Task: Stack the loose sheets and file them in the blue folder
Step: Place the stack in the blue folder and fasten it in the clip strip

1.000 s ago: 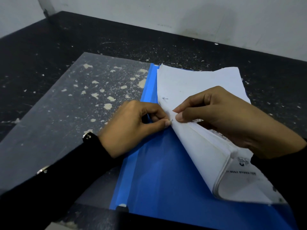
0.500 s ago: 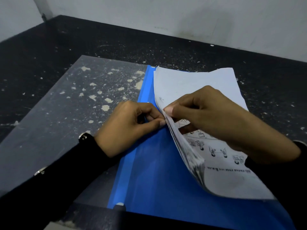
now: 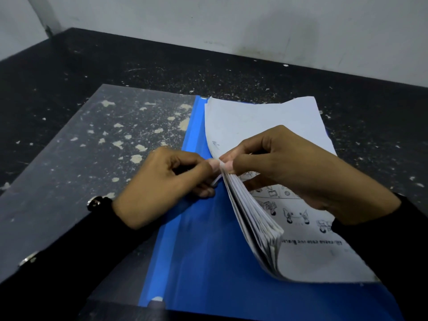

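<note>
Now your right hand (image 3: 301, 172) is pinching the sheets' (image 3: 254, 121) edge over the folder (image 3: 208, 262); your left hand's (image 3: 166, 184) grip is closing on a thin white strip (image 3: 216, 180).

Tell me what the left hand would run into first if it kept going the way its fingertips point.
Probably the paper stack: the left hand points right, its fingertips already at the stack's lifted spine edge, beside the right hand.

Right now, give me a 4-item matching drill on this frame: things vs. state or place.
Things:
1. stack of sheets
2. blue folder
3. clear cover
4. left hand

States:
A. opened out flat to the left
B. near edge lifted and fanned
C. pinching a thin white strip at the spine
D. lying open under the paper

Pairs: 1-B, 2-D, 3-A, 4-C
</note>
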The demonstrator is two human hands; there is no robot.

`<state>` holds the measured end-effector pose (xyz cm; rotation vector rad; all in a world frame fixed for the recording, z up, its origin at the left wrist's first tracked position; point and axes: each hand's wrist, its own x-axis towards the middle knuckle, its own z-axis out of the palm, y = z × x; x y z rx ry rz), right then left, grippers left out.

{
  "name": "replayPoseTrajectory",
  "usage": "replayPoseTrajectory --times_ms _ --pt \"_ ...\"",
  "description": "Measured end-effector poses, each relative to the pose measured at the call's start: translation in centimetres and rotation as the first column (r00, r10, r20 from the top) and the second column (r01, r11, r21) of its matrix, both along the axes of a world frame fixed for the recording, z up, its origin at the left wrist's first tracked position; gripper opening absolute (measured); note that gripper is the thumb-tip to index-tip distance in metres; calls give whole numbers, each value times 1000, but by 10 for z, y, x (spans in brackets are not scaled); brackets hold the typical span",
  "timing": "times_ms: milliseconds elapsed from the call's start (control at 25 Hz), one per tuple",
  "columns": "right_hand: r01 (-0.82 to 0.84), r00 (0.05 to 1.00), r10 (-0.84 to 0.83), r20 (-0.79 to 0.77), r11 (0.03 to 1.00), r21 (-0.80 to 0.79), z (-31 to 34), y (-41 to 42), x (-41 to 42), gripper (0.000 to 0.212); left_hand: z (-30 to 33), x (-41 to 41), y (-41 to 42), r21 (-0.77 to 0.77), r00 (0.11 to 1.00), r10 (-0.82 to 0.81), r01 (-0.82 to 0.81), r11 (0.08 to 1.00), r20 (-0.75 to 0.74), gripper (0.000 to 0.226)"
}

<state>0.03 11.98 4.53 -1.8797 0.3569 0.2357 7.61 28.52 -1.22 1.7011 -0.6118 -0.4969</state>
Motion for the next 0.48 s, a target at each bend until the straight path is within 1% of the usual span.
replayPoseTrajectory --times_ms 80,240,360,480 --pt "-7 1000 7 -2 1000 2 0 -1 0 15 4 -1 -1 16 1000 -8 8 1000 -22 34" --pt "0 1000 0 -7 999 37 1 -1 -1 15 6 -1 -3 36 999 -23 25 999 -48 38" --pt "14 1000 -13 -13 997 76 2 -2 -1 17 6 0 -3 45 996 -28 32 998 -80 34" --pt "41 999 -37 -39 993 108 0 -4 1 13 9 1 -2 67 992 -62 70 995 -108 19"
